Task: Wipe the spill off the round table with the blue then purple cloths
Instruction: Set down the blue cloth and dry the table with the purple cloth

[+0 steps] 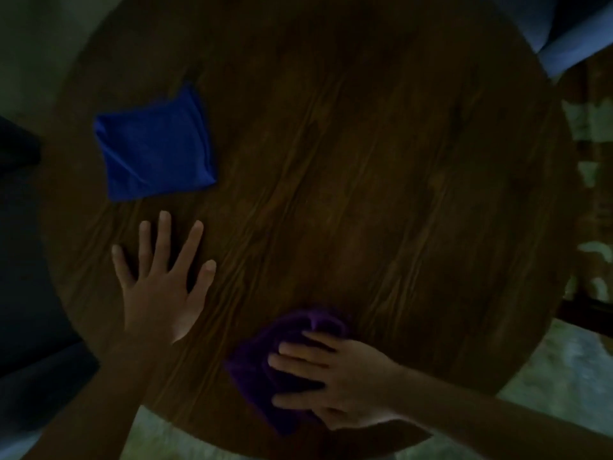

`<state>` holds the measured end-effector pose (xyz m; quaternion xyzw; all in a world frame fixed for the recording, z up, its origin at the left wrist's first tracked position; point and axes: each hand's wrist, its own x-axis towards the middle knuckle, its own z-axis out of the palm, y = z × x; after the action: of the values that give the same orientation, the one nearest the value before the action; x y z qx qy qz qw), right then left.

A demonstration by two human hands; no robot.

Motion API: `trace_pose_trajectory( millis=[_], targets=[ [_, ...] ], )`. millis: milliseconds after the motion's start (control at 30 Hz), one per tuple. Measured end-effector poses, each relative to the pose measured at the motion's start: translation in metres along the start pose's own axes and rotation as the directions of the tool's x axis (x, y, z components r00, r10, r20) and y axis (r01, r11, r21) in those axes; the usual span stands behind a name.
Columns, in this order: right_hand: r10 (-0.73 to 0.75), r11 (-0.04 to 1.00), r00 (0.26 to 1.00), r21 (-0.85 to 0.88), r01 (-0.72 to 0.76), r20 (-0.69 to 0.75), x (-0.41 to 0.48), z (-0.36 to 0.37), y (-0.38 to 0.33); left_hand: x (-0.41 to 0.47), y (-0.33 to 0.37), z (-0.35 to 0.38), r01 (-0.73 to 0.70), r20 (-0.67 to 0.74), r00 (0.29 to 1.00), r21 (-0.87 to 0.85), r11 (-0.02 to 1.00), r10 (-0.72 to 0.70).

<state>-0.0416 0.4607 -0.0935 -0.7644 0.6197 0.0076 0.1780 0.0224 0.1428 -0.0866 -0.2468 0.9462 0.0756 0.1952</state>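
Note:
A round wooden table (365, 161) fills the dim view. A folded blue cloth (154, 147) lies flat on its left side, untouched. Just below that cloth, my left hand (162, 283) rests flat on the wood with fingers spread and holds nothing. Near the table's front edge, my right hand (338, 383) presses down on a bunched purple cloth (282, 353), fingers pointing left across it. No spill is visible on the dark surface.
A dark seat or cushion (30, 293) sits off the table's left edge. Pale blue fabric (564, 34) shows at the top right. Patterned floor (593, 210) lies to the right and below the table.

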Motion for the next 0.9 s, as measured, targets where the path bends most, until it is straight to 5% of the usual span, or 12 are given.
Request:
trace_pose_trajectory(
  millis=[100, 200, 267, 333, 367, 400, 433, 533, 667, 733, 800, 900],
  targets=[
    [-0.138, 0.99, 0.99, 0.024, 0.138, -0.027, -0.017, -0.008, 0.069, 0.0, 0.003, 0.002, 0.029, 0.004, 1.0, -0.003, 1.0, -0.029],
    [0.335, 0.939, 0.915, 0.005, -0.343, -0.224, -0.034, -0.028, 0.182, -0.001, 0.001, 0.0, 0.024, 0.0, 1.0, -0.01, 1.0, -0.024],
    [0.776, 0.614, 0.545, 0.182, -0.768, -0.317, -0.037, -0.046, 0.243, -0.001, -0.002, -0.003, 0.007, 0.0, 1.0, -0.021, 1.0, -0.007],
    [0.983, 0.153, 0.099, 0.391, -0.908, -0.153, -0.026, -0.065, 0.272, -0.003, -0.004, -0.004, 0.004, -0.006, 1.0, -0.051, 0.999, -0.004],
    [0.997, 0.033, 0.0, 0.407, -0.913, -0.079, -0.012, -0.07, 0.272, -0.003, -0.006, -0.005, 0.013, -0.013, 1.0, -0.07, 0.997, -0.014],
    [0.998, 0.016, -0.007, 0.393, -0.919, -0.058, 0.005, -0.073, 0.264, -0.003, -0.011, -0.006, 0.021, -0.017, 1.0, -0.084, 0.996, -0.022],
    [0.994, 0.088, 0.059, 0.366, -0.927, -0.09, 0.022, -0.075, 0.248, -0.003, -0.017, -0.006, 0.027, -0.018, 0.999, -0.088, 0.996, -0.028],
    [0.853, 0.511, 0.46, 0.207, -0.834, -0.247, 0.064, -0.06, 0.161, -0.001, -0.045, -0.004, 0.05, -0.043, 0.998, -0.093, 0.994, -0.054],
    [0.323, 0.945, 0.943, 0.072, -0.318, -0.076, 0.062, -0.024, 0.028, -0.003, -0.064, 0.004, 0.011, -0.055, 0.998, -0.072, 0.997, -0.015],
    [-0.029, 0.999, 0.999, -0.036, 0.03, 0.033, 0.043, -0.02, 0.026, -0.002, -0.065, 0.005, 0.002, -0.077, 0.997, -0.084, 0.996, -0.009],
    [-0.162, 0.984, 0.985, -0.062, 0.166, 0.054, 0.026, -0.023, 0.067, -0.002, -0.064, 0.005, -0.001, -0.096, 0.995, -0.11, 0.994, -0.009],
    [0.166, 0.98, 0.98, -0.094, -0.177, -0.113, 0.007, -0.034, 0.15, -0.004, -0.071, 0.006, -0.035, -0.125, 0.992, -0.141, 0.989, 0.017]
  ],
)
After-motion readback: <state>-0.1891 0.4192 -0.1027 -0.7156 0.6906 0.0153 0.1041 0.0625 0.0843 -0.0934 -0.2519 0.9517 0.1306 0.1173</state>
